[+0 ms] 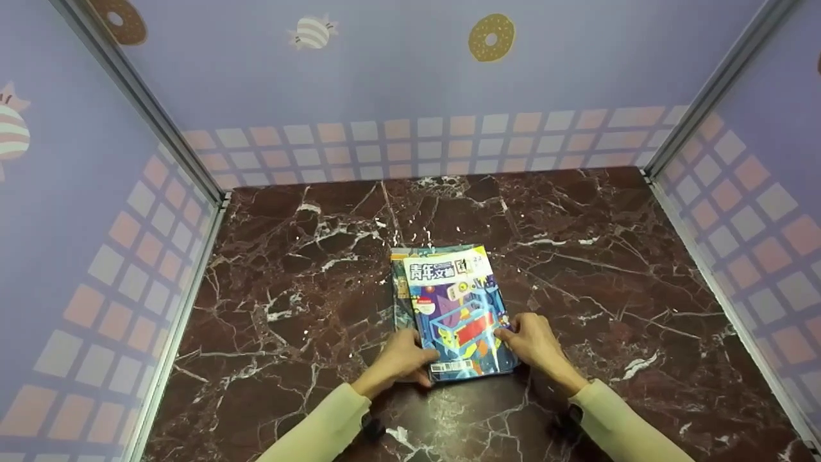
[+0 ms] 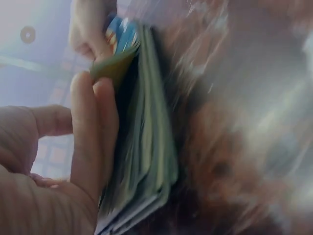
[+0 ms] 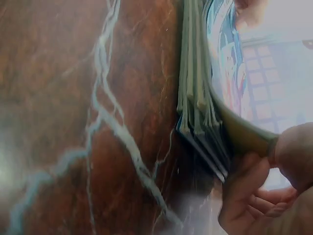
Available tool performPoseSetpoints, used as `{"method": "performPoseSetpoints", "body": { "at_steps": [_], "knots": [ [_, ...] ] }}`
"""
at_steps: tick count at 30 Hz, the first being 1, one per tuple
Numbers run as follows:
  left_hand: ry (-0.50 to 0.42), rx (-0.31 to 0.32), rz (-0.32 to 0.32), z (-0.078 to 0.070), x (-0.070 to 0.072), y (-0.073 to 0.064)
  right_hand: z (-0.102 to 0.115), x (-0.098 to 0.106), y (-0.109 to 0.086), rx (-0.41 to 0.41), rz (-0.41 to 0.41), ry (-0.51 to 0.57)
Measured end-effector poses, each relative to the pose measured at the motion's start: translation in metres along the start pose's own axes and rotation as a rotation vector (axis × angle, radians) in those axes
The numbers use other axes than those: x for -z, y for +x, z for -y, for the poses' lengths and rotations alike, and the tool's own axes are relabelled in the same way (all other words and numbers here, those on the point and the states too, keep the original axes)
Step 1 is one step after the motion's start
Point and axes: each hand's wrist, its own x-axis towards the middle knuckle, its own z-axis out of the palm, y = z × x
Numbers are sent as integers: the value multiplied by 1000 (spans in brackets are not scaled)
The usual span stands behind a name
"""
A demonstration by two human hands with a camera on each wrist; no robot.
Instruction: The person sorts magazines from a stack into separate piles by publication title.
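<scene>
A colourful magazine (image 1: 463, 321) with a white title band lies on top of a stack, its near end towards me. Below it, another magazine (image 1: 403, 308) sticks out at the left and far side. My left hand (image 1: 401, 360) holds the near left corner, thumb over the cover and fingers at the edge. With thumb and finger, my right hand (image 1: 537, 340) pinches the right edge. That edge bends up from the stack in the right wrist view, where layered page edges (image 3: 195, 98) show beneath. In the left wrist view, the fingers (image 2: 85, 137) lie along the stack's side.
The stack lies on a dark red marbled table (image 1: 288, 256) with white veins. Purple walls with printed tiles and sweets stand at the back (image 1: 410, 83), left (image 1: 83, 212) and right (image 1: 757, 192). Metal strips run along their corners.
</scene>
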Motion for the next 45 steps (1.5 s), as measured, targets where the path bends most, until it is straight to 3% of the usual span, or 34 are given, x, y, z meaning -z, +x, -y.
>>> {"method": "performPoseSetpoints", "body": {
  "at_steps": [3, 7, 12, 16, 19, 23, 27, 31, 37, 39, 40, 45],
  "knots": [
    [-21, -27, 25, 0, -5, -2, 10, 4, 0, -11, -32, -21],
    [-30, -98, -6, -2, -1, 2, 17, 4, 8, -15, -62, 8],
    [-83, -136, -32, -8, 19, 16, 23, 1, 27, -49, -70, 165],
    [-51, -169, -64, -18, 37, 30, 30, 5, 44, -83, -9, 313],
    [-36, -184, -110, -28, 52, 42, 38, 10, 60, -86, 39, 391],
    [-51, -214, -187, -44, 69, 60, 47, 13, 89, -53, 34, 423],
    [-36, -240, -279, -60, 81, 82, 56, 13, 118, -47, 8, 437],
    [-16, -219, -370, -70, 92, 104, 60, 8, 145, -96, 29, 448],
    [-27, -170, -431, -75, 103, 136, 63, -2, 179, -165, 62, 427],
    [-2, -158, -440, -73, 105, 152, 62, -3, 187, -173, 44, 389],
    [23, -172, -450, -64, 107, 168, 61, -3, 191, -177, 34, 366],
    [309, -242, -585, -36, 113, 225, 59, -6, 205, -198, -8, 264]
  ]
}}
